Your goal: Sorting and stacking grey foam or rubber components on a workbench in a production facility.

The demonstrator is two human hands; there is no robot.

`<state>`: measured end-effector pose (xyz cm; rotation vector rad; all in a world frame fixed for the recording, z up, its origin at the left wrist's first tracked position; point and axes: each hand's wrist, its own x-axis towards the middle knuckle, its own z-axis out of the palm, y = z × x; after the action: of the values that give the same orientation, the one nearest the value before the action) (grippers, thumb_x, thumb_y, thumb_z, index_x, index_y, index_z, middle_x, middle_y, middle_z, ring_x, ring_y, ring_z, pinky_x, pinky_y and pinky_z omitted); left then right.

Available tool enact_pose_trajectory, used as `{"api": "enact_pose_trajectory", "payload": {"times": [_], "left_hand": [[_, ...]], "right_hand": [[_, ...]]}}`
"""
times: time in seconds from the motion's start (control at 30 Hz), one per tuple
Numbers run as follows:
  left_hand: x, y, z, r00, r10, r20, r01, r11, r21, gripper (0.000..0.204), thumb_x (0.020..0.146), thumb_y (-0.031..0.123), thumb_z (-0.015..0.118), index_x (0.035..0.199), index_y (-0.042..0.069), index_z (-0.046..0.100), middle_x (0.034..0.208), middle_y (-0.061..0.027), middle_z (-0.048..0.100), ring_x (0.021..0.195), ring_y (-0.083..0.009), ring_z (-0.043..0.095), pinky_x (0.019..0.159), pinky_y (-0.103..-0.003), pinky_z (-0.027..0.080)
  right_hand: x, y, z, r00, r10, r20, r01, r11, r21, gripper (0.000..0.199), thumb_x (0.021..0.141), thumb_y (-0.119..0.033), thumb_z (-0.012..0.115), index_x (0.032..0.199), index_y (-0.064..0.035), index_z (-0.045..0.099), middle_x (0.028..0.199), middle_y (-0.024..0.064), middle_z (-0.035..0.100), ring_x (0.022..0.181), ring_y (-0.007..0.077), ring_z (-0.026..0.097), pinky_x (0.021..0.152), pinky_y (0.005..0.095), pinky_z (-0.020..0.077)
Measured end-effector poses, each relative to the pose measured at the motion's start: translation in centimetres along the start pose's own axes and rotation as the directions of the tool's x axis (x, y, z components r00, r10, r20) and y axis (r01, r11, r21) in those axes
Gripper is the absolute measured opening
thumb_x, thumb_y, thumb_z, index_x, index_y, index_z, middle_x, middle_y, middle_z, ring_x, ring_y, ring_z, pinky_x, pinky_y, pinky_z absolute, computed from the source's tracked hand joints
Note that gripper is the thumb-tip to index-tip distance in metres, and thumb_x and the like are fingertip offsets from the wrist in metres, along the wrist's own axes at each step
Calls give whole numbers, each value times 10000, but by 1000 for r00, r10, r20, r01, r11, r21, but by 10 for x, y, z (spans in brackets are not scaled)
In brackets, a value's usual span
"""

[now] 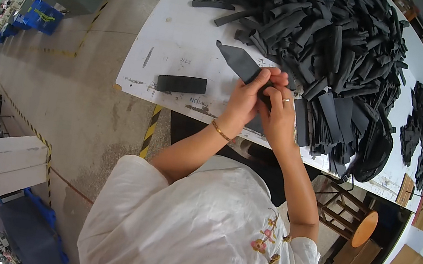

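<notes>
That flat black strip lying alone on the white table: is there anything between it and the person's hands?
No. In the head view, only bare white table lies between the lone strip and the left hand.

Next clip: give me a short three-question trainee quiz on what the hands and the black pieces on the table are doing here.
1. True or false: both hands grip the same dark strip.
2. Which lies alone on the white table, to the person's left of the hands? A) a flat black rectangular piece B) a red cloth C) a pair of scissors
3. Where is the big heap of black strips relative to the hands?

Key
1. True: the left hand and right hand meet on one dark strip.
2. A: the black rectangular piece lies on the white table.
3. Beyond and to the right: the heap of black strips.
</notes>
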<state>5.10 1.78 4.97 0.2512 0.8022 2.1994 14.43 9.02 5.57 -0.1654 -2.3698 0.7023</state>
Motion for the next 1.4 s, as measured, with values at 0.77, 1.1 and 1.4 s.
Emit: {"api": "enact_pose_trajectory", "payload": {"times": [0.77,1.1,1.4], "left_hand": [[2,6,4,988,114,-102,-135,963,-233,266,1002,225,530,1095,-18,587,955,-129,679,943,-278,670,893,-372,524],[3,3,0,986,104,-132,-134,960,-244,275,1009,219,514,1136,-17,573,971,-129,677,964,-277,665,918,-372,514],[15,16,-24,909,166,-383,-190,982,-24,310,929,339,645,1033,48,620,929,-41,660,810,-109,616,689,-259,495]], "right_hand": [[12,7,-18,1000,-13,11,13,998,69,94,822,45,664,897,11,618,952,136,633,742,283,630,659,314,510],[13,7,-11,999,3,41,-6,996,83,111,809,8,682,900,-4,620,941,148,635,782,337,644,666,373,522],[7,20,-13,1000,-20,24,19,999,40,142,783,15,701,902,-3,625,939,137,631,773,325,641,663,373,523]]}}
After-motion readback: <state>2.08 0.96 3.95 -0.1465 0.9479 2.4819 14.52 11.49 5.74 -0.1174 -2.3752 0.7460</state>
